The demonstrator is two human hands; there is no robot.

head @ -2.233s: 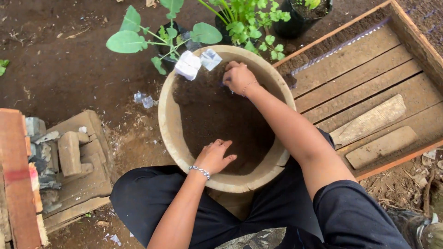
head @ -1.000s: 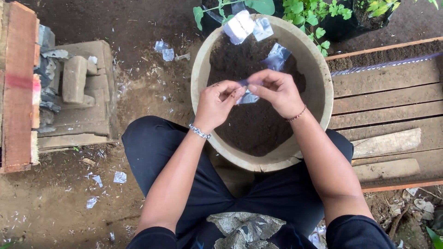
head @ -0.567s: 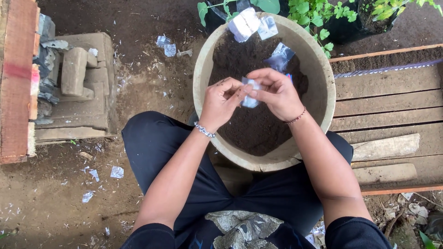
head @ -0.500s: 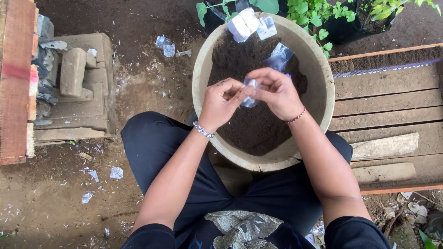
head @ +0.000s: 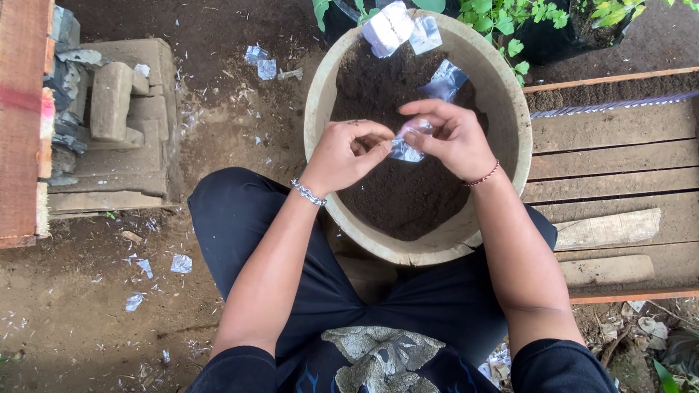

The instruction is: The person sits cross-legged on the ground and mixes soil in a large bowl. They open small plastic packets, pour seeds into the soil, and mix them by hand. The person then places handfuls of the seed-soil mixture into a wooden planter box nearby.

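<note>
A round tan basin [head: 510,102] filled with dark soil [head: 408,196] sits between my knees. Above the soil, my left hand [head: 346,153] and my right hand [head: 451,138] pinch a small clear plastic bag [head: 405,148] between their fingertips. A chain bracelet circles my left wrist, a red cord my right. Another clear plastic bag [head: 445,78] lies on the soil near the far rim. White folded packets [head: 399,26] rest on the basin's far edge.
A wooden slatted pallet [head: 611,167] lies to the right. Stacked stone blocks [head: 116,124] and a red brick [head: 22,109] stand at left. Leafy green plants [head: 524,18] in black bags grow beyond the basin. Plastic scraps [head: 156,266] litter the dirt ground.
My hands left the soil and rim, came together over the basin and took hold of the small plastic bag. The view shifted right and the fingers keep working the bag.
</note>
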